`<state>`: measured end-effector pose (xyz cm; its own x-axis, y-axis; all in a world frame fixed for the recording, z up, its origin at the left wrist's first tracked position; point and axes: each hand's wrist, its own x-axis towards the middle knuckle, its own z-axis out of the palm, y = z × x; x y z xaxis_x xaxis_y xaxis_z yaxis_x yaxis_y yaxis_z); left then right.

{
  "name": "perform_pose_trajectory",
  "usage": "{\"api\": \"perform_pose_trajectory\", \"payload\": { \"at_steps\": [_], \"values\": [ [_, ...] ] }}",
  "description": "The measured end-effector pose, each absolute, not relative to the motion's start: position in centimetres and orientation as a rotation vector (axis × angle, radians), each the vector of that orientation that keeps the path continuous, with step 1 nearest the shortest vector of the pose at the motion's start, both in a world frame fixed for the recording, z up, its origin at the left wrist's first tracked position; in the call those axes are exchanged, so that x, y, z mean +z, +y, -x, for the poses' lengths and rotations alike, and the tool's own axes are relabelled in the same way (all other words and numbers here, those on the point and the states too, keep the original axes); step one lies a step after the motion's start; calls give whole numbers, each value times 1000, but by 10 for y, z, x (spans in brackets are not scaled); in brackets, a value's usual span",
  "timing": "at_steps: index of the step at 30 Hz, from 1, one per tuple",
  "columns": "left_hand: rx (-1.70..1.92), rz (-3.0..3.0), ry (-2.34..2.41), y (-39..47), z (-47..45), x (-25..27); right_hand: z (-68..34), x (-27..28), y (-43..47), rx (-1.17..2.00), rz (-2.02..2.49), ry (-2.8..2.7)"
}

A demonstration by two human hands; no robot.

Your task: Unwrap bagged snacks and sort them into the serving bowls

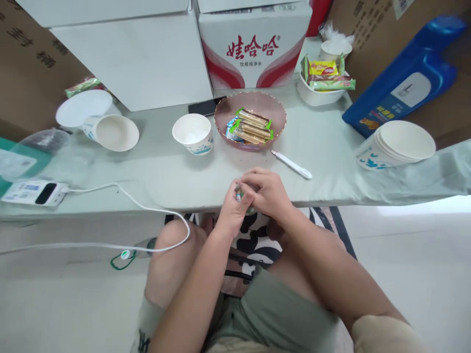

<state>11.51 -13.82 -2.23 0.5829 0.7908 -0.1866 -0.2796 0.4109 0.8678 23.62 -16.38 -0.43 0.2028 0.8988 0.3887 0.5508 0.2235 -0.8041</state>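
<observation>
My left hand and my right hand meet at the table's front edge, fingers closed around a small wrapped packet. Only slivers of its white, blue and green wrapper show between the fingers, so its contents are hidden. Just beyond the hands is a pink clear bowl with a gold rim, holding several wrapped wafer sticks and a blue packet. A slim white-handled tool lies right of my right hand. Left of the bowl stands a paper cup with something white inside.
A tipped paper cup lies at left, near a white power bank whose cable hangs over the edge. Stacked cups, a blue bottle and a white snack bowl are right. Boxes line the back.
</observation>
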Motion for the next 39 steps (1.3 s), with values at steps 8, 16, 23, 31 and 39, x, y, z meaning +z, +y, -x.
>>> {"api": "perform_pose_trajectory", "payload": {
  "at_steps": [8,16,23,31,39],
  "values": [
    [801,-842,561,-146,-115,1,-223,15,-167,303,1344,-1378],
    [611,-926,604,-114,-107,17,-233,21,-170,562,1090,-1128],
    [650,-879,665,-56,-101,-19,-261,6,-146,395,1385,-1062],
    [775,-732,688,-26,-92,-36,-354,-44,-179,99,2406,-1370],
    [712,-788,615,-30,-87,-39,-278,7,-204,698,2030,-1177]
  ]
}}
